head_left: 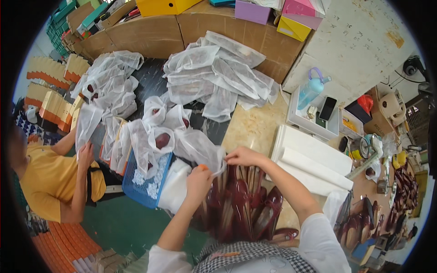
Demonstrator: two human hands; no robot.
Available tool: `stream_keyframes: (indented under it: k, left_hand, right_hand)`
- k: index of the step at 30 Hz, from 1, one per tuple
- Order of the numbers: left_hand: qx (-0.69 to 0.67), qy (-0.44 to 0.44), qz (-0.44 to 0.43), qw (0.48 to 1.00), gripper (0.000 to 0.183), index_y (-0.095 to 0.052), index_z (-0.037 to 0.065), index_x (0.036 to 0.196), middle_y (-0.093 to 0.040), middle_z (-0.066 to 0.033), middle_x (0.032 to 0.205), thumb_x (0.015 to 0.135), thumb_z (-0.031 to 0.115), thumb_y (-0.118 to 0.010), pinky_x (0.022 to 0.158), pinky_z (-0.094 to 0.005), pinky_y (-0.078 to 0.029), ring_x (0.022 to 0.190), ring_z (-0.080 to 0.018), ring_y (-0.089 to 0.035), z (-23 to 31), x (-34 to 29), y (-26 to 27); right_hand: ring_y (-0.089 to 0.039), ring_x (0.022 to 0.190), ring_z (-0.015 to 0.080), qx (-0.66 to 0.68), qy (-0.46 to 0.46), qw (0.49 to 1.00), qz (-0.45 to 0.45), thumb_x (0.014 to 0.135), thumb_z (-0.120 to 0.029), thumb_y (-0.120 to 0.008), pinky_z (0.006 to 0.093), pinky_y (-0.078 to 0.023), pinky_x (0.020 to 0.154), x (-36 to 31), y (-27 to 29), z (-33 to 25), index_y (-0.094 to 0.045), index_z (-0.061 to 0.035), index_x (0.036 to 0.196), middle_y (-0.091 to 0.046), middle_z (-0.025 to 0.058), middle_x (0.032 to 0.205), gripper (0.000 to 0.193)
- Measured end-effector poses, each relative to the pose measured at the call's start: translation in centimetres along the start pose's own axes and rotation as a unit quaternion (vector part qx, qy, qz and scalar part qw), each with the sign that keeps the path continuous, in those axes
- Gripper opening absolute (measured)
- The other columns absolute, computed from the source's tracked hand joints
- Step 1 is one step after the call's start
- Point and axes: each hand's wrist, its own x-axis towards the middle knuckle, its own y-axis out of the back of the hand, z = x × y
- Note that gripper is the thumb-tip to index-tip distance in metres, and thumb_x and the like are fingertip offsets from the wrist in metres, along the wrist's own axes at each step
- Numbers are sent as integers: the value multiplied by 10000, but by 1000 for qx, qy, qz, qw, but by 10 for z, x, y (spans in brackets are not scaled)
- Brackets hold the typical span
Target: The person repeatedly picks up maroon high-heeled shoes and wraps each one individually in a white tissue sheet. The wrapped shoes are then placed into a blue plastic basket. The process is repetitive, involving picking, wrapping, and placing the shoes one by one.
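Observation:
A thin white see-through shoe bag (196,144) stretches across the table in front of me, its open end toward my hands. My right hand (245,157) pinches the edge of that end. On the near side, my left hand (198,183) is closed at the same bag's edge, with something small and orange (203,167) at its fingertips that I cannot make out fully. Right below both hands stand dark red glossy high-heeled shoes (241,200), packed close together. A flat stack of white bags (175,182) lies beside my left forearm.
Bagged shoes (157,136) and a blue basket (132,187) of white crumpled pieces are at the left. Filled bags (218,68) pile up behind. White sheets (314,161) and a white box (314,125) with bottle and phone lie right. A co-worker in yellow (54,182) handles a bag.

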Motion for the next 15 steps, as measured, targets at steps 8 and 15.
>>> stream_keyframes:
  k: [8,15]
  left_hand:
    - [-40,88,-37,995,244,-678,56,957,-610,-131,1008,760,199,-664,807,-370,-464,939,-310,-578,-53,-5,-16]
    - [-200,114,44,972,441,-595,52,1156,-558,-165,1193,745,176,-700,946,-388,-408,1098,-306,-539,-23,7,44]
  right_hand:
    - [-561,1018,380,-141,-105,865,469,753,-311,-676,428,-455,838,183,61,94,-48,-172,1470,-523,265,1158,964]
    - [-434,1237,295,230,-3,941,249,815,-321,-668,379,-416,922,147,75,70,-115,-108,1470,-382,223,1380,883]
